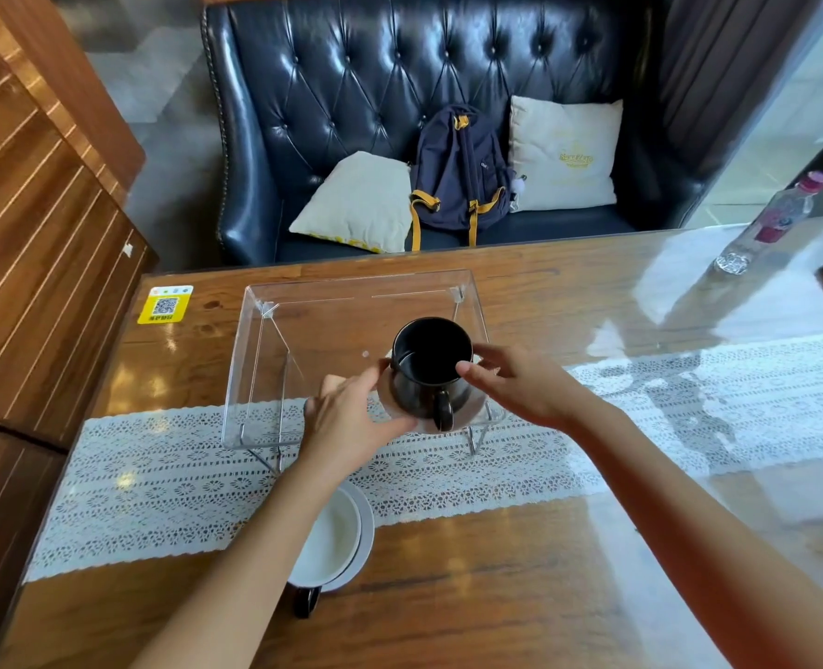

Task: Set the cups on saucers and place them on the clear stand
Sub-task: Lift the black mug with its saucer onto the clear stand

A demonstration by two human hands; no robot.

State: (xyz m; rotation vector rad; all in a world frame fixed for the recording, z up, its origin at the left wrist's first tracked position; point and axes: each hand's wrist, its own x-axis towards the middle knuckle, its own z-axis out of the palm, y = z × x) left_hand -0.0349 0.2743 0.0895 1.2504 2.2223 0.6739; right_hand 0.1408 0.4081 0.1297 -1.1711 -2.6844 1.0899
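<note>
Black cup, white saucer (pale rim only), white lace runner, navy backpack, yellow straps.

Black cup upright on white saucer atop clear stand, handle facing near.
</note>
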